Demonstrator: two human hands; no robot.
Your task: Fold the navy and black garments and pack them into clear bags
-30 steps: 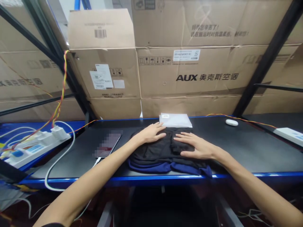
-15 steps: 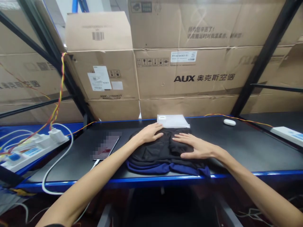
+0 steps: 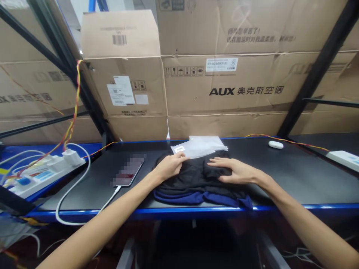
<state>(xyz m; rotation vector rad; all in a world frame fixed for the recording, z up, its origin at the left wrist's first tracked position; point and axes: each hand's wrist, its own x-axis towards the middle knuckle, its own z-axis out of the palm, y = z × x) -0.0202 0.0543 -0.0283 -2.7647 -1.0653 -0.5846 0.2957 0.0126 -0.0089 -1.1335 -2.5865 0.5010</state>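
Observation:
My left hand (image 3: 171, 165) pinches the near edge of a translucent plastic bag (image 3: 193, 149) that bears a small white label. Behind it lies a stack of similar bags (image 3: 209, 141). Under both hands is a folded pile of black cloth (image 3: 193, 179), with dark blue cloth (image 3: 179, 197) showing along its front edge. My right hand (image 3: 237, 170) rests on the right part of the black cloth, fingers stretched out and pointing left. It grips nothing. What garments these are, I cannot tell.
Left of the cloth lies a phone (image 3: 129, 172) plugged into a white cable (image 3: 112, 198). A power strip (image 3: 47, 172) with plugs is at far left, another power strip (image 3: 344, 158) at far right. A white case (image 3: 275, 144) sits back right. Cardboard boxes (image 3: 196, 97) stand behind the black table (image 3: 294, 175).
My left hand has closed on the top bag and drawn it left and toward me, off the stack. My right hand stays on the cloth. The view has shifted slightly.

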